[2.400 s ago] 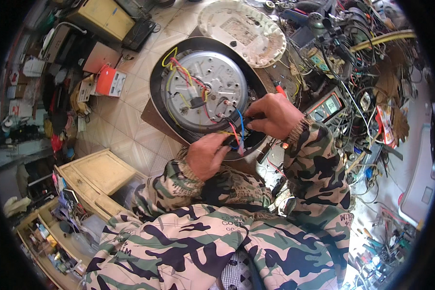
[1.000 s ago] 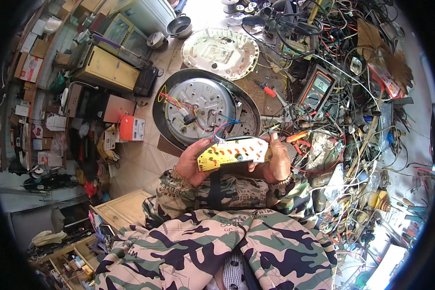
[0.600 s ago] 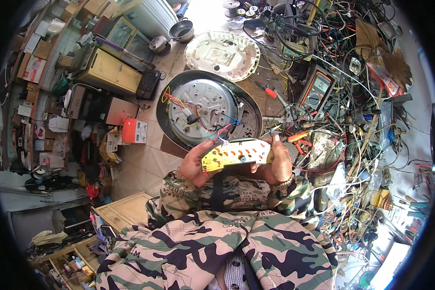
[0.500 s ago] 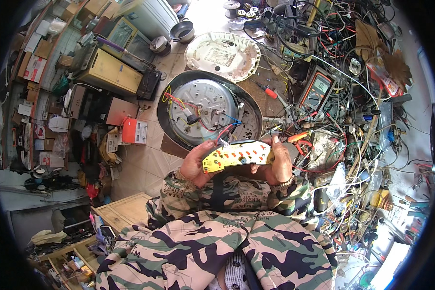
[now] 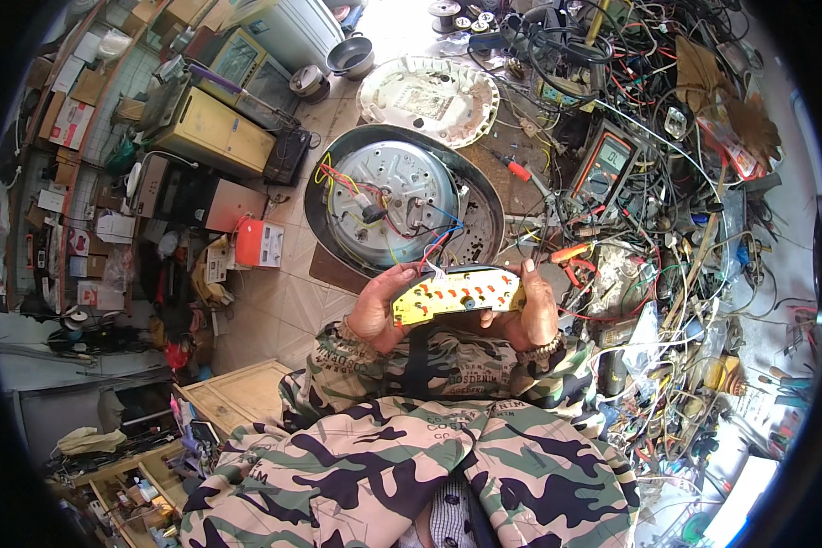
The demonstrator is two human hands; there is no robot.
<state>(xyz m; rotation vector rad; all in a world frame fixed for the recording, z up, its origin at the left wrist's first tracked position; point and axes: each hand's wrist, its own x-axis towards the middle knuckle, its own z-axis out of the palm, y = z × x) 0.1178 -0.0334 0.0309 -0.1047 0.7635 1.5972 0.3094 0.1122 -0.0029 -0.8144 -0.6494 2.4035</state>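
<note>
Between my hands is a yellow circuit board (image 5: 452, 294) with red and dark parts on its face, held up close to my body. My left hand (image 5: 381, 306) is closed on its left end, thumb along the upper edge. My right hand (image 5: 535, 315) grips the right end, with its thumb up and fingers beneath. Red, blue and white wires run from the board's upper edge toward an opened cooker base (image 5: 311, 215). Inside this dark oval shell sits a round metal heating assembly (image 5: 393, 169) with yellow, red and blue wires.
Beyond the shell lies a dirty white plastic cover (image 5: 475, 78). On the right are a multimeter (image 5: 601, 169), a soldering iron (image 5: 532, 178), orange-handled pliers (image 5: 574, 265) and heaps of tangled cables. A red-and-white box (image 5: 260, 244) and a wooden board (image 5: 237, 402) stand left.
The whole scene has shifted slightly right and down in the picture. Both hands keep their hold on the circuit board, whose tilt looks nearly the same.
</note>
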